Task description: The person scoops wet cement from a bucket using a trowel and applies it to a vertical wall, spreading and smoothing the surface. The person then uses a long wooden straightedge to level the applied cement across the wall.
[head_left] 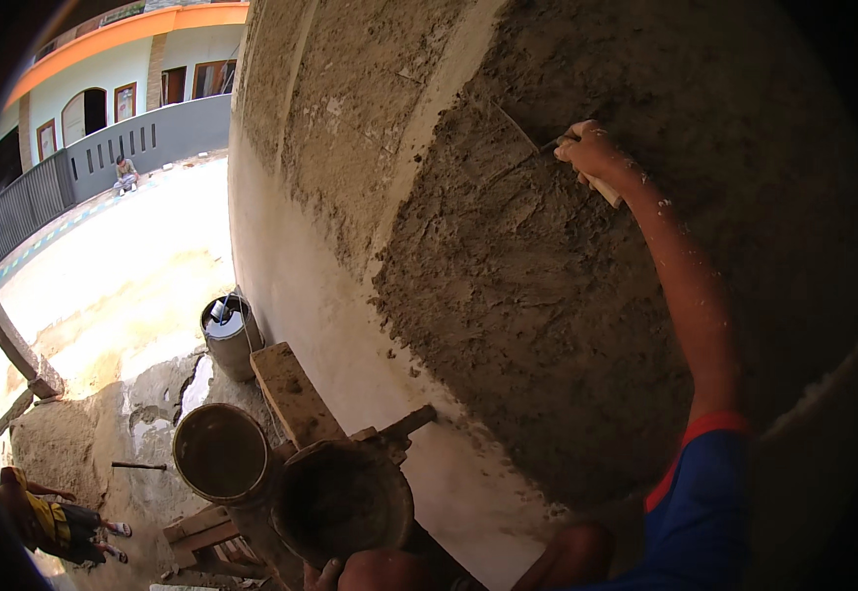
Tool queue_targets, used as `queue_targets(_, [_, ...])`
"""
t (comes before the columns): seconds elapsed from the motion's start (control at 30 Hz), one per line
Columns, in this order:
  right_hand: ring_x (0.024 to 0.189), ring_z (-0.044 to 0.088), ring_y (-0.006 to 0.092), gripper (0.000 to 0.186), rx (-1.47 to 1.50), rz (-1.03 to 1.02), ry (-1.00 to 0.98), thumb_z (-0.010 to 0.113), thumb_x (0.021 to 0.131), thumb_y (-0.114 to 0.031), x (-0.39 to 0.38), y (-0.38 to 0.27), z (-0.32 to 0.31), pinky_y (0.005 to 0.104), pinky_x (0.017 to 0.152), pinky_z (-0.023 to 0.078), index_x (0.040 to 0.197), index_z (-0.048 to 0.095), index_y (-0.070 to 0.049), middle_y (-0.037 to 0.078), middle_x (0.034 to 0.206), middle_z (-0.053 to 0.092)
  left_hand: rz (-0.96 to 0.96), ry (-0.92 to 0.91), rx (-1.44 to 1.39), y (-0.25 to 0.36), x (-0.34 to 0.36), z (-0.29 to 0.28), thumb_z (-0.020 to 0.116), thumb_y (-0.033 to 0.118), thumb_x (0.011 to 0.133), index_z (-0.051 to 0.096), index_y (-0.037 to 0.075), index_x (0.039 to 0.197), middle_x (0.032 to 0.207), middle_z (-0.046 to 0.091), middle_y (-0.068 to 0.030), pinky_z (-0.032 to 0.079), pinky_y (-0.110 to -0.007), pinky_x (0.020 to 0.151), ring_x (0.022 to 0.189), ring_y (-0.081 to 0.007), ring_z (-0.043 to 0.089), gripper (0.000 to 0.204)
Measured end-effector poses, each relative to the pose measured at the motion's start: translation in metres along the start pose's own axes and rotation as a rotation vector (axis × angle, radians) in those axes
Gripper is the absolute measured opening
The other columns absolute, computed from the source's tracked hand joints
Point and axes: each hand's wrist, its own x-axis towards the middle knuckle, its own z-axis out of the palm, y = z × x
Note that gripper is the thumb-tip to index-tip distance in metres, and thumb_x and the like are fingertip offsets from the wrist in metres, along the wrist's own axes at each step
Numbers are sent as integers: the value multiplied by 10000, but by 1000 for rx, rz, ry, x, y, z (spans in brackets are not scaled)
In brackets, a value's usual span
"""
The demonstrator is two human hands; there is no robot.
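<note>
The right hand (594,156) has its fingers closed around the handle of a trowel (605,191), which is at the upper part of the rough mortar (522,295) on the wall (296,256). The blade appears almost edge-on, its one long side toward the mortar; whether it really touches, I cannot tell. I think the handle is turned down toward the forearm so that the blade can lie flat against the wall with a high reach. The pale band (419,163) borders the mortar at its left edge, perhaps as a guide for the thickness.

Of the left hand (324,574), only what seem to be its fingertips is visible, at the near rim of the dark bucket (345,458). I cannot tell if they grasp it. This bucket is probably kept near the body for easy reach.

Just beside it are another round bucket (220,416) and a wooden board (296,392). A taller bucket (232,357) stands at the bottom edge of the wall. These things, I judge, leave little room for the feet. Farther away, a person in yellow (55,522) is at the lower left, near a sand heap (60,438).
</note>
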Motion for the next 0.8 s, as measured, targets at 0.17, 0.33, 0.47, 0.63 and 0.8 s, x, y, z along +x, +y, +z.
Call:
queue_targets(0.17, [648,626,215,507,-137,-52,186,615,880,-192,-15,-3,-45,353,478,505,1294,430,34,204,1125,578,-6,-7,-11,-18,-5,-10,557,171,933,341,-1,1374,1312,452,-113,417,-318,963,1156,-216,459,520])
queue_targets(0.33, [1102,556,292,505,-576,-299,341,649,851,-218,-1,16,-93,397,852,501,1280,475,-16,175,1234,531,114,26,-75,30,-26,25,558,175,932,326,11,1384,1321,445,-114,420,-318,962,1156,-217,458,534])
queue_targets(0.47, [925,650,260,420,-305,-734,693,636,865,-219,-32,-13,-101,377,763,552,1204,533,8,173,1024,637,40,25,-67,25,-15,18,570,182,926,329,8,1383,1318,450,-114,419,-317,961,1152,-215,461,545])
queue_targets(0.63, [617,605,175,307,592,-712,-35,585,870,-175,-72,-102,-105,313,540,499,1119,512,-12,99,818,599,8,58,-76,23,-13,12,584,192,918,334,5,1381,1314,456,-114,418,-316,960,1148,-211,464,559])
queue_targets(0.8, [512,542,80,464,711,-1045,-33,587,893,-348,-56,-111,-64,233,470,478,1227,511,-35,82,809,605,2,29,-80,23,-3,15,599,201,909,338,2,1380,1311,462,-115,416,-315,959,1143,-208,468,573])
